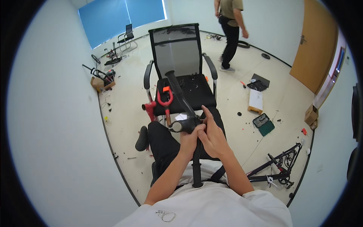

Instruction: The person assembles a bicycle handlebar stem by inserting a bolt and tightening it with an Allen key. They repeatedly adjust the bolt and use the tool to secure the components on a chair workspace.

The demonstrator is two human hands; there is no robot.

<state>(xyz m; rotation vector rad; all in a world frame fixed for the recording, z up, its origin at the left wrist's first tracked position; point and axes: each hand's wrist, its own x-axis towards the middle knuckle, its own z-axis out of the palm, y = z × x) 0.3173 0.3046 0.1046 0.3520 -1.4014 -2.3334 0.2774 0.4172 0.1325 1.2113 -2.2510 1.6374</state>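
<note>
A black bicycle handlebar (180,92) lies lengthwise over my lap, one end by the chair seat and the other against my shirt. Its black stem (185,125) is fixed at mid-bar, with the round clamp opening facing left. My left hand (189,143) is closed around the stem from below. At the bar clamp, my right hand (214,137) has its thumb and some fingers pinched together, with the index finger raised. Whatever sits in that pinch is hidden. Just beyond, a red bicycle fork (165,101) leans at the seat's front edge, beside another red tubular part (149,108).
Facing me is a black office chair (189,92) with small parts on its seat. To the right lie a bicycle frame (278,168), a green tool case (266,126) and a white-topped box (256,100). Another person (229,34) stands beyond. A carton (99,84) of parts sits at left.
</note>
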